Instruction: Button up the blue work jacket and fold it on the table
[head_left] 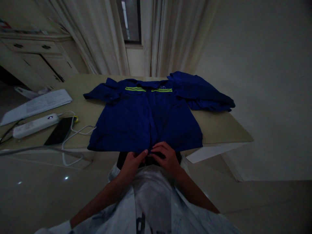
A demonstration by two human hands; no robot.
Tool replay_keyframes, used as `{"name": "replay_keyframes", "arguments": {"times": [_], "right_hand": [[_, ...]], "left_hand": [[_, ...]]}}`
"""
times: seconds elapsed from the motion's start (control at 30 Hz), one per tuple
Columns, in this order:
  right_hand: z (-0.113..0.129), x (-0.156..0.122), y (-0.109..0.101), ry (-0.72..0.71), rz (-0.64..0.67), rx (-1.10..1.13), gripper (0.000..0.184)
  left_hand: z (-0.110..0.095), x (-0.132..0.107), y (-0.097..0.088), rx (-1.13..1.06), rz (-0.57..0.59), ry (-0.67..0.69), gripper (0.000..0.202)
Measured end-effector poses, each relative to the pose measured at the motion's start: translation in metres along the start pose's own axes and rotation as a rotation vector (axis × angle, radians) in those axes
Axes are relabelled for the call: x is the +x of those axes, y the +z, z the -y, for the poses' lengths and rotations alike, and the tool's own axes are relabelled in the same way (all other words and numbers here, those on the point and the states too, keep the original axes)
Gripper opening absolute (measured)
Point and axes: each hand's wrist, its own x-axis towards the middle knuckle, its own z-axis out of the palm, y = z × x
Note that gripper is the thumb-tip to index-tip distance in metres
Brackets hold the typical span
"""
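A dark blue work jacket (pixel 126 120) lies spread front up on the table, with yellow-green stripes across its chest and its collar at the far side. Its bottom hem reaches the near table edge. My left hand (pixel 134 160) pinches the hem at the middle of the front opening, thumb on top. Just to its right, my right hand (pixel 167 156) has its thumb and bent fingers closed at the same spot. The small part between the fingertips is dark and hard to make out. Both sleeves lie out to the sides, the right one bunched.
On the table's left stand a white power strip (pixel 36 125), a black phone (pixel 59 131), a white cable (pixel 63 146) and folded papers (pixel 39 104). The beige table (pixel 216 128) borders a wall on the right. Curtains (pixel 175 39) and a cabinet (pixel 46 55) are behind.
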Motion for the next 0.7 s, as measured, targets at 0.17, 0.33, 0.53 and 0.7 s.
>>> {"name": "replay_keyframes", "arguments": {"times": [0.17, 0.33, 0.53, 0.7], "right_hand": [[0.001, 0.005, -0.005, 0.096, -0.001, 0.105, 0.004], [0.002, 0.005, -0.003, 0.098, -0.041, 0.073, 0.004], [0.003, 0.004, 0.004, 0.105, -0.067, 0.024, 0.003], [0.004, 0.003, 0.009, 0.12, -0.09, 0.02, 0.004]], "left_hand": [[-0.004, -0.003, 0.007, -0.079, -0.01, 0.024, 0.058], [-0.018, -0.01, 0.007, -0.001, -0.026, 0.074, 0.058], [-0.024, -0.013, 0.004, -0.013, -0.007, 0.053, 0.055], [-0.03, -0.015, 0.001, -0.007, 0.052, 0.023, 0.052]]}}
